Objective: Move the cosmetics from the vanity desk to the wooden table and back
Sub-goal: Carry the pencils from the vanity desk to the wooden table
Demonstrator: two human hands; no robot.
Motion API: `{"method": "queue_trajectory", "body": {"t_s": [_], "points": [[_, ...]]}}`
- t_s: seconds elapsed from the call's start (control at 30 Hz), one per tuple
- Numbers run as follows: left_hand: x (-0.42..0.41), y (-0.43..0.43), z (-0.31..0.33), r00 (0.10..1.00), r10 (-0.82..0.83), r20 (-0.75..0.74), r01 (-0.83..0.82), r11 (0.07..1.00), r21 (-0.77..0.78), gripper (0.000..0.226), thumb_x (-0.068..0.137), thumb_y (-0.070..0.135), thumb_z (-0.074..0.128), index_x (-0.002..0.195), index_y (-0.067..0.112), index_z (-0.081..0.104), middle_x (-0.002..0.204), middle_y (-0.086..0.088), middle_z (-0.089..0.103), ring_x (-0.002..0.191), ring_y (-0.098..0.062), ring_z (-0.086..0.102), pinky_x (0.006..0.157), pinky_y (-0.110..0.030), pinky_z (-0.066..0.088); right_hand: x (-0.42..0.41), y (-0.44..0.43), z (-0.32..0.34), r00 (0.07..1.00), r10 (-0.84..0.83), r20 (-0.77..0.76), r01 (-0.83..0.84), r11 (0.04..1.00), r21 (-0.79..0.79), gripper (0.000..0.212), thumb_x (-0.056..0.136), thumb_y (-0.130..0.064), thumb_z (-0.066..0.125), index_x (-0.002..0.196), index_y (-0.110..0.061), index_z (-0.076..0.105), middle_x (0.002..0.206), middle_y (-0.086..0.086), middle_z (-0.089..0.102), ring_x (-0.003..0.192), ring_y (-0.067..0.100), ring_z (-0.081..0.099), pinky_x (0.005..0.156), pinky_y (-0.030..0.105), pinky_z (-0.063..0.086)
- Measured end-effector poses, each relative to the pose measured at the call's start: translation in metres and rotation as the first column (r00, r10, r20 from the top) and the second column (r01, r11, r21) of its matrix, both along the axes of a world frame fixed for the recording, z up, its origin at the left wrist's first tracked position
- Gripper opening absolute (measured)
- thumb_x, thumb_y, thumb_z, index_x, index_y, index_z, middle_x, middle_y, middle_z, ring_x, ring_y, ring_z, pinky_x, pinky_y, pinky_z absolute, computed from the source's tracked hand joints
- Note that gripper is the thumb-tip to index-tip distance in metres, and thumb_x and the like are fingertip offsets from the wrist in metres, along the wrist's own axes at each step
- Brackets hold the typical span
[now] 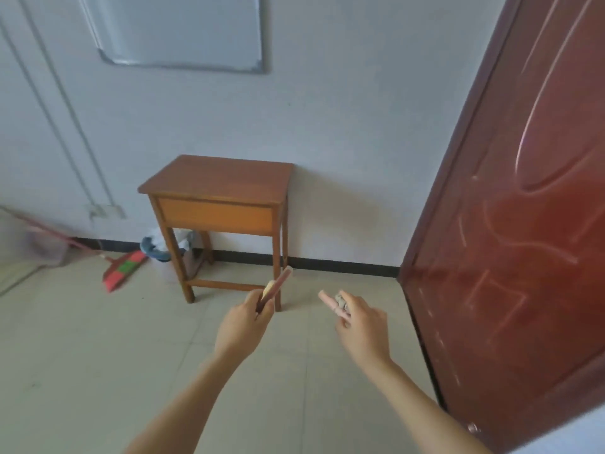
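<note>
Now, moment: both arms are stretched forward, and each hand carries cosmetics in the air, in front of the wooden table (pixel 222 178)
Left hand (pixel 244 319): fingers closed around a slim pink stick (pixel 278 285), with something pale yellow beside it; the stick points up and away from the palm
Right hand (pixel 358 317): thumb and first fingers pinch a short pink tube (pixel 326 300) and a small grey item (pixel 341 303); the other fingers are loosely spread
Wooden table: stands against the white wall, well apart from the hands; its top looks bare
Handling: I judge these items light and stiff, with smooth shells that can slip; two things in one hand are easy to drop
Where to hold: around the middle of each stick, not at the cap, which may come off
Surroundings: a red-brown door (pixel 523 224) is open on the right, a broom (pixel 122 270) lies on the floor at the left
</note>
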State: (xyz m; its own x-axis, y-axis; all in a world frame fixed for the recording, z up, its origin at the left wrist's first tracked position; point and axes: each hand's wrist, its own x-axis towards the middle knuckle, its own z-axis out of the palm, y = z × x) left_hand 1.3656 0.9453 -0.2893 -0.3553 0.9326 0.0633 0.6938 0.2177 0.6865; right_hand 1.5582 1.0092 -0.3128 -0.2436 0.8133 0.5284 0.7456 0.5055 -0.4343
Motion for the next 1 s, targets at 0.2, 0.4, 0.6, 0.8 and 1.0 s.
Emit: {"method": "queue_trajectory", "body": {"t_s": [0.2, 0.4, 0.6, 0.8, 1.0], "points": [[-0.129, -0.04, 0.026, 0.982, 0.189, -0.022, -0.188, 0.98, 0.065, 0.017, 0.094, 0.034, 0.041, 0.097, 0.02, 0.051, 0.067, 0.001, 0.056, 0.058, -0.015, 0.052, 0.052, -0.029, 0.037, -0.129, 0.005, 0.021, 0.98, 0.193, 0.044, -0.196, 0.975, 0.101, 0.047, 0.047, 0.005, 0.082, 0.088, -0.013, 0.066, 0.069, -0.008, 0.065, 0.049, 0.012, 0.058, 0.056, 0.023, 0.033], [-0.245, -0.069, 0.052, 0.96, 0.259, -0.106, -0.247, 0.963, 0.111, 0.018, 0.095, 0.032, 0.039, 0.091, 0.018, 0.05, 0.067, -0.001, 0.055, 0.054, -0.012, 0.05, 0.049, -0.025, 0.037, -0.235, 0.009, 0.054, 0.94, 0.309, 0.141, -0.333, 0.922, 0.198, 0.038, 0.053, 0.006, 0.077, 0.084, -0.013, 0.063, 0.062, -0.005, 0.056, 0.046, 0.01, 0.043, 0.049, 0.011, 0.022], [-0.308, -0.085, 0.059, 0.932, 0.338, -0.129, -0.322, 0.938, 0.126, 0.02, 0.095, 0.03, 0.039, 0.096, 0.015, 0.052, 0.066, 0.003, 0.052, 0.052, -0.008, 0.048, 0.044, -0.019, 0.027, -0.303, 0.018, 0.074, 0.901, 0.347, 0.261, -0.415, 0.863, 0.287, 0.042, 0.052, 0.001, 0.082, 0.089, -0.01, 0.065, 0.059, -0.003, 0.054, 0.046, 0.008, 0.036, 0.046, 0.011, 0.023], [-0.357, -0.072, 0.055, 0.92, 0.374, -0.121, -0.361, 0.926, 0.112, 0.016, 0.096, 0.031, 0.039, 0.098, 0.019, 0.049, 0.068, 0.007, 0.051, 0.054, -0.004, 0.047, 0.044, -0.017, 0.028, -0.371, 0.046, 0.079, 0.866, 0.402, 0.298, -0.493, 0.788, 0.37, 0.045, 0.052, -0.003, 0.085, 0.092, -0.009, 0.067, 0.064, -0.002, 0.062, 0.049, 0.012, 0.055, 0.047, 0.023, 0.039], [-0.409, -0.043, 0.066, 0.913, 0.382, -0.144, -0.367, 0.922, 0.122, 0.016, 0.096, 0.033, 0.036, 0.084, 0.026, 0.043, 0.071, 0.0, 0.053, 0.054, -0.008, 0.044, 0.047, -0.021, 0.03, -0.424, 0.083, 0.079, 0.849, 0.453, 0.273, -0.528, 0.758, 0.383, 0.047, 0.051, -0.006, 0.088, 0.093, -0.008, 0.069, 0.07, -0.001, 0.066, 0.058, 0.012, 0.062, 0.049, 0.024, 0.049]]}}
